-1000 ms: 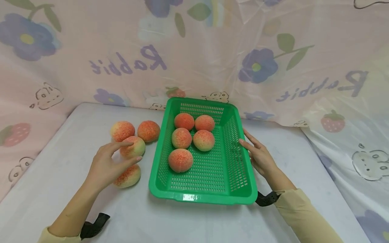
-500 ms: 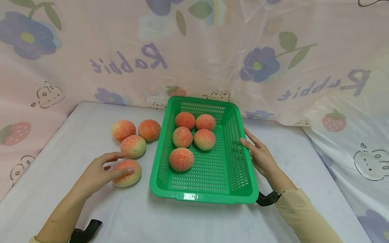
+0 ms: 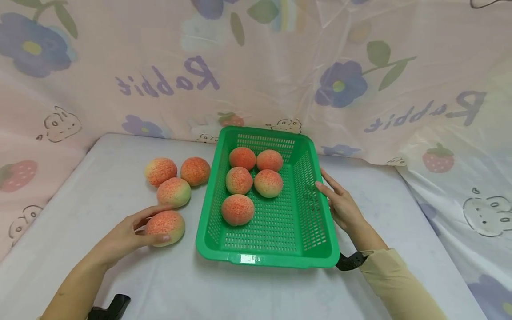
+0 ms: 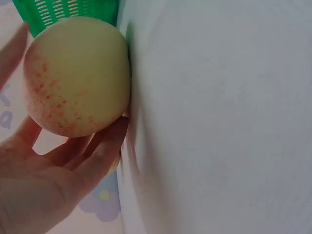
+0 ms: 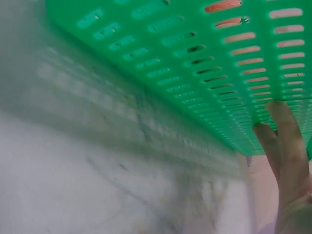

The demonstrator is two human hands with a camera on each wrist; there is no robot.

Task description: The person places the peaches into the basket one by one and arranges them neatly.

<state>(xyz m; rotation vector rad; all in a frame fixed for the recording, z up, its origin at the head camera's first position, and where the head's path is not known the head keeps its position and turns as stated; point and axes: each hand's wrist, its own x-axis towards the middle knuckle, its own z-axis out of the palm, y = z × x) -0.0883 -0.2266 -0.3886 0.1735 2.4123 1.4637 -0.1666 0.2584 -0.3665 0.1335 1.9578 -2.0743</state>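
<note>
My left hand point(image 3: 122, 238) is at the nearest loose peach point(image 3: 171, 224) on the table, thumb along its front side and fingers behind it. In the left wrist view, the fingers curve around this pale, red-speckled peach point(image 4: 80, 73), low beside the white cloth. With my right hand point(image 3: 343, 206) I hold the right side of a green plastic basket point(image 3: 272, 260), thumb at the rim. Two of that hand's fingers point(image 5: 290, 141) press the slotted outer wall point(image 5: 165, 58) in the right wrist view. Several peaches point(image 3: 238, 210) lie inside, mostly along the basket's left half.
Three more peaches sit left of the basket: one pale green and red point(image 3: 174, 192) just behind the held one, a yellowish one point(image 3: 161, 171) and an orange one point(image 3: 195, 171) farther back. A printed curtain point(image 3: 256, 80) hangs behind the white-covered table point(image 3: 248, 293).
My left hand has moved down and nearer from the middle peach to the nearest one, and its fingers have come around it. The right hand and the basket have stayed put.
</note>
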